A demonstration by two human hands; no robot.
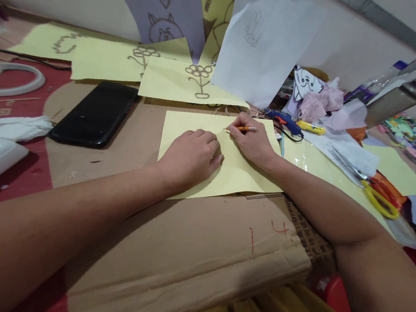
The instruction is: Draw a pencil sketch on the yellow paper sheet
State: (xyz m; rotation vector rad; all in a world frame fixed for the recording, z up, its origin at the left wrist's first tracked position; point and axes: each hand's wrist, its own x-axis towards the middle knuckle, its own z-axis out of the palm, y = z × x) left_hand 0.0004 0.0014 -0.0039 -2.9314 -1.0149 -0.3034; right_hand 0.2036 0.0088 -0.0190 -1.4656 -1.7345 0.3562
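Observation:
A pale yellow sheet of paper (189, 123) lies on a flattened cardboard box (173, 250). My left hand (189, 155) rests on the sheet with its fingers curled under, pressing it down. My right hand (251, 138) pinches an orange pencil (245, 128), whose tip touches the paper near the sheet's upper middle. The two hands lie close together, almost touching.
A black phone (94, 114) lies to the upper left, with a roll of tape (0, 79) beyond it. Yellow sheets with flower drawings (184, 78) and a white sheet (262, 39) lean at the back. A blue glue gun (284, 121), yellow-handled scissors (380, 201) and paper scraps crowd the right.

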